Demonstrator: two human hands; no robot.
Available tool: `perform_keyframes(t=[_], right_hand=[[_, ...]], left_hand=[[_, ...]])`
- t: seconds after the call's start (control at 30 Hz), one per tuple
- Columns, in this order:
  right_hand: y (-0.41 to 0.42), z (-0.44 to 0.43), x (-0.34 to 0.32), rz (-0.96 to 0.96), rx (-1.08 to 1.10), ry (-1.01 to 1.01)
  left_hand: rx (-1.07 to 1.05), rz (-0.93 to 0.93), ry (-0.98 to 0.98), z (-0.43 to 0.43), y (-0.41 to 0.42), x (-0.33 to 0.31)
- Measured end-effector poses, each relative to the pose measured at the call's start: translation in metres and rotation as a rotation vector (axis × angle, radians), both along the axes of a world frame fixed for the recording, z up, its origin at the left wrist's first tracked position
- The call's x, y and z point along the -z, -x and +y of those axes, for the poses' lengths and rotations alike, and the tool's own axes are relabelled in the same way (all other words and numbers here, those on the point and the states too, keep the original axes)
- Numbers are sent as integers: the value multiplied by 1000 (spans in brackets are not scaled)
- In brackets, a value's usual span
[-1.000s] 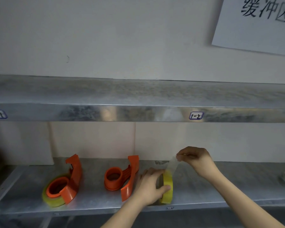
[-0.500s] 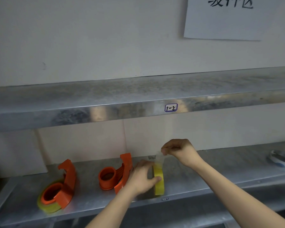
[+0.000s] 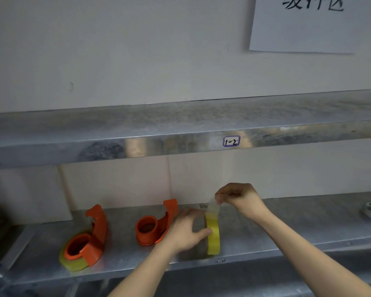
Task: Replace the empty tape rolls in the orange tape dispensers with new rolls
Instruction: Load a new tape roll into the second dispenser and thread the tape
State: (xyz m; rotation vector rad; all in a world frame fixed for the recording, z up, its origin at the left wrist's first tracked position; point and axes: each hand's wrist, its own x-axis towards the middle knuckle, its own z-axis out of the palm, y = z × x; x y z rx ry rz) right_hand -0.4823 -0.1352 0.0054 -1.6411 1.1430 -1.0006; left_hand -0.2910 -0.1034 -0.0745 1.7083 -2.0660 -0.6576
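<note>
You are standing the yellow tape roll (image 3: 213, 234) on edge near the lower shelf's front lip (image 3: 266, 252), your left hand (image 3: 185, 229) gripping its side while your right hand (image 3: 240, 198) is pinching the peeled tape end (image 3: 214, 207) above it. The empty orange dispenser (image 3: 156, 225) is lying just left; the loaded dispenser (image 3: 85, 241) farther left. Bare shelf is stretching rightward.

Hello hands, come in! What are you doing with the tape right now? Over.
Left hand steadies yellow tape roll on edge. Right hand pinches its loose end. Empty dispenser waits beside. Nothing blocking.
</note>
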Motion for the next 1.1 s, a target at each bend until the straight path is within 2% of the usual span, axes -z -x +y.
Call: perform_keyframes(t=[0.2, 0.37, 0.5, 0.6, 0.7, 1.1], right_hand=[[-6, -2, -3, 47, -32, 27], [-4, -3, -1, 44, -43, 31], [-5, -2, 0, 24, -37, 31], [-6, -2, -1, 47, -41, 43], [-7, 0, -2, 61, -34, 57], [-8, 4, -7, 89, -30, 61]], left_hand=[[-31, 22, 53, 0, -11, -10], [-333, 37, 97, -6, -69, -15], [-449, 67, -126, -5, -115, -10], [-415, -21, -350, 0, -136, 4], [-367, -72, -417, 7, -138, 16], [-355, 60, -13, 5, -128, 2]])
